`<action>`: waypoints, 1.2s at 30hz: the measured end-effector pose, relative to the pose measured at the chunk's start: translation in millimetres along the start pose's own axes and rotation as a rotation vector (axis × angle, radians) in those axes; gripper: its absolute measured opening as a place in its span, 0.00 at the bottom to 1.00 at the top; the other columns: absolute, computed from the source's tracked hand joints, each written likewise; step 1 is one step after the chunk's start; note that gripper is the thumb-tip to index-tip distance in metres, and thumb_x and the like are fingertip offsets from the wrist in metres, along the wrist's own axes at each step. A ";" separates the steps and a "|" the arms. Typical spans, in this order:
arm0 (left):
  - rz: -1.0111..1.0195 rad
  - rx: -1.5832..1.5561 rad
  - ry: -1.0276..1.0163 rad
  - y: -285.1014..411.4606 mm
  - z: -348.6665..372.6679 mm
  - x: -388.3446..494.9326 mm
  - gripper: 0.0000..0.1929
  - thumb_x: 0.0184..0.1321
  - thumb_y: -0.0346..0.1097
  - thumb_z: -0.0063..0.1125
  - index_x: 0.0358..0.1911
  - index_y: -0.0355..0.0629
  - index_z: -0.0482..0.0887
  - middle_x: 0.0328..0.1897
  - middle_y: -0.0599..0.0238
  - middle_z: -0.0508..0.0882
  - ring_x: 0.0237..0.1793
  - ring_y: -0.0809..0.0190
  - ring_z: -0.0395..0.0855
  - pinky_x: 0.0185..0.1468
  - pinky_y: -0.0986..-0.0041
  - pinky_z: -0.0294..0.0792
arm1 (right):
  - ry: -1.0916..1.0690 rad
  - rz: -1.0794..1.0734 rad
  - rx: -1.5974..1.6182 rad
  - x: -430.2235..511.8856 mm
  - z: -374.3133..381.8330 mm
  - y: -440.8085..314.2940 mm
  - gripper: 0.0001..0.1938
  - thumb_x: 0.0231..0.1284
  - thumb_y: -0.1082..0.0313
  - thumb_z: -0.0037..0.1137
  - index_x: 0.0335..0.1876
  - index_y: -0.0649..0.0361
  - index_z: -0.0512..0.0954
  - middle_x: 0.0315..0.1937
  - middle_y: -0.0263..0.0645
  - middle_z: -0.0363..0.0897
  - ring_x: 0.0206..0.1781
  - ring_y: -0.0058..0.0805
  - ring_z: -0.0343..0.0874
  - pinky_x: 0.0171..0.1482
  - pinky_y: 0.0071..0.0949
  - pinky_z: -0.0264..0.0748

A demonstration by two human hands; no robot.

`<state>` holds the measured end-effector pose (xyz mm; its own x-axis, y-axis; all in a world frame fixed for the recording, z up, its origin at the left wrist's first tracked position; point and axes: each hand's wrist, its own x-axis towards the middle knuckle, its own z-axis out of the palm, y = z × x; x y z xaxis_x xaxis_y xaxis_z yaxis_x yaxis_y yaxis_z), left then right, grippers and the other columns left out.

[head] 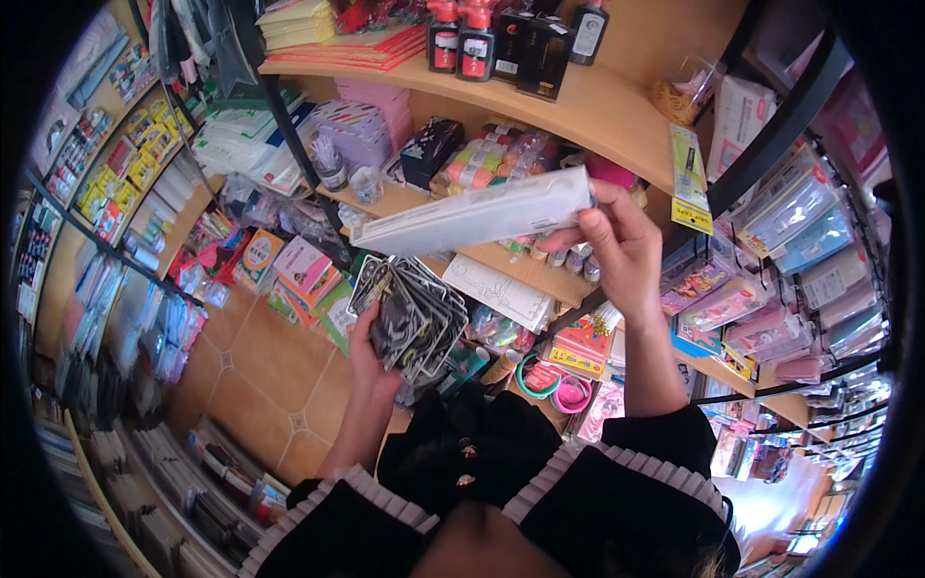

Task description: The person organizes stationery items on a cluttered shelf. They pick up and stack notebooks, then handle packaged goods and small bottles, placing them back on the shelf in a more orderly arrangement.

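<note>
My right hand (pixel 625 249) grips one end of a long, flat, whitish package in clear plastic (pixel 477 213), raised and tilted in front of the wooden shelves. Lower and to the left, my left hand (pixel 372 354) holds a fanned bundle of black-and-white printed packets or cards (pixel 415 318). The package's far left end hangs just above this bundle. Behind the package are bundled yarn skeins (pixel 480 159) and a dark patterned box (pixel 431 152) on the middle shelf.
Black bottles (pixel 475 50) and red envelopes (pixel 368 54) lie on the upper shelf (pixel 607 101). Black metal posts frame the racks. Hanging pencil pouches (pixel 730 303) fill the right side. Books (pixel 303 264) lie low at left, by the tiled floor (pixel 267 361). Round baskets (pixel 571 394) sit below.
</note>
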<state>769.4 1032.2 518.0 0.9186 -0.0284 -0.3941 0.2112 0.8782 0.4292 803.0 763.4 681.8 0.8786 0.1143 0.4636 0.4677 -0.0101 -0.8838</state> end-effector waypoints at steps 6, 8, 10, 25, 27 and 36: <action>0.198 -0.087 0.142 0.5 6.7 41.5 0.17 0.64 0.44 0.51 0.50 0.42 0.80 0.48 0.62 0.85 0.48 0.57 0.83 0.57 0.62 0.73 | -0.335 -0.473 -0.359 -20.1 32.7 23.1 0.13 0.64 0.64 0.52 0.48 0.64 0.78 0.49 0.46 0.79 0.55 0.43 0.78 0.55 0.36 0.74; 0.254 -0.115 0.152 6.2 4.8 51.9 0.17 0.64 0.44 0.51 0.50 0.42 0.80 0.48 0.62 0.85 0.48 0.57 0.83 0.57 0.62 0.73 | -0.508 -0.478 -0.369 -32.9 44.7 37.7 0.14 0.64 0.62 0.51 0.48 0.63 0.78 0.52 0.49 0.77 0.54 0.44 0.78 0.54 0.35 0.75; 0.270 -0.130 0.140 12.1 3.2 62.2 0.17 0.64 0.44 0.51 0.50 0.42 0.80 0.48 0.62 0.85 0.48 0.57 0.83 0.57 0.62 0.73 | -0.560 -0.375 -0.333 -46.6 50.7 52.1 0.13 0.58 0.72 0.57 0.49 0.61 0.79 0.56 0.49 0.74 0.54 0.44 0.78 0.55 0.33 0.75; 0.293 -0.197 0.119 24.0 -30.2 72.7 0.17 0.64 0.45 0.51 0.50 0.43 0.79 0.48 0.62 0.85 0.48 0.57 0.83 0.57 0.62 0.72 | -0.407 0.598 0.533 -120.9 101.1 134.0 0.17 0.66 0.81 0.44 0.59 0.62 0.67 0.56 0.40 0.68 0.57 0.30 0.72 0.50 0.36 0.82; 0.294 -0.208 0.117 24.3 -36.4 70.1 0.17 0.64 0.45 0.51 0.50 0.43 0.79 0.48 0.62 0.85 0.48 0.57 0.83 0.57 0.62 0.72 | -0.396 0.629 0.559 -120.5 107.9 130.9 0.17 0.67 0.78 0.45 0.60 0.61 0.65 0.56 0.44 0.68 0.55 0.32 0.73 0.49 0.38 0.83; 0.295 -0.252 0.097 25.8 -60.3 65.1 0.17 0.64 0.45 0.50 0.50 0.43 0.79 0.49 0.63 0.84 0.48 0.57 0.83 0.57 0.62 0.72 | -0.377 0.865 0.556 -115.2 122.2 134.3 0.25 0.66 0.69 0.55 0.66 0.61 0.60 0.46 0.45 0.79 0.43 0.31 0.82 0.44 0.30 0.82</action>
<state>814.6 1081.8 454.4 0.8895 0.2770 -0.3635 -0.1565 0.9319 0.3273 752.7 870.2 502.1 0.7584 0.5825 -0.2926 -0.4855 0.2052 -0.8498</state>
